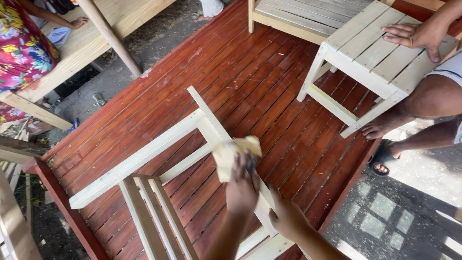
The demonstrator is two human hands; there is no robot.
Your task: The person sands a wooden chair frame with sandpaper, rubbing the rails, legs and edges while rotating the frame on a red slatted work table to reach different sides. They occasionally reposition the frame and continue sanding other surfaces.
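Currently, head view, the only one: person is working on an unpainted pale wood frame (144, 159) lying on a red-brown slatted platform (250, 82).

Left hand (242, 188) is gripping a folded pad of sandpaper or cloth (234, 155), fingers curled closed over it, and is pressing it onto the frame's diagonal leg rail (208, 121) about midway along. I can't tell which material the pad is.

Right hand (287, 217) is bracing the same rail just nearer the camera. Fingers are wrapping down around the wood, so closed on the rail as far as I can see; the fingertips are hidden.

Progress, judged only from how things lie: the far half of the rail and the long cross rail going left look plain bare timber, with no visible difference in finish from the near part, so I can't say how much is rubbed down. The slatted section (154, 216) at near left is sitting untouched by either hand. Looks mid-job, with most of the frame probably left.

Far right: another person's hand (416, 36) is resting flat on a small pale slatted stool (380, 58), their bare foot (380, 129) at the platform edge. Far left: someone in a floral garment (21, 45) is beside a pale bench (91, 38).
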